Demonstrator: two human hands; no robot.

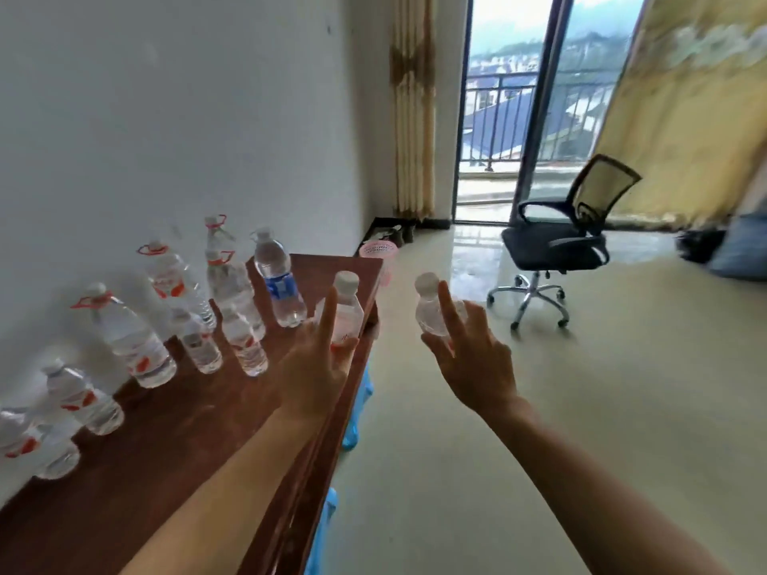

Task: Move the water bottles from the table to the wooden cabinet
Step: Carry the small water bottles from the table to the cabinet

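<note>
Several clear water bottles stand on a dark red-brown wooden surface (174, 412) along the white wall. Big ones with red handles (133, 338) line the back, and a blue-labelled bottle (279, 280) stands near the far end. My left hand (315, 367) grips a small white-capped bottle (346, 309) over the surface's right edge, index finger raised. My right hand (469, 359) holds another small white-capped bottle (433, 307) in the air over the floor, to the right of the surface.
A black mesh office chair (568, 242) stands on the shiny tiled floor ahead right. A pink basket (378, 251) sits past the surface's far end. Blue plastic stools (357, 412) show under its right edge. Beyond are yellow curtains and a glass balcony door (510, 118).
</note>
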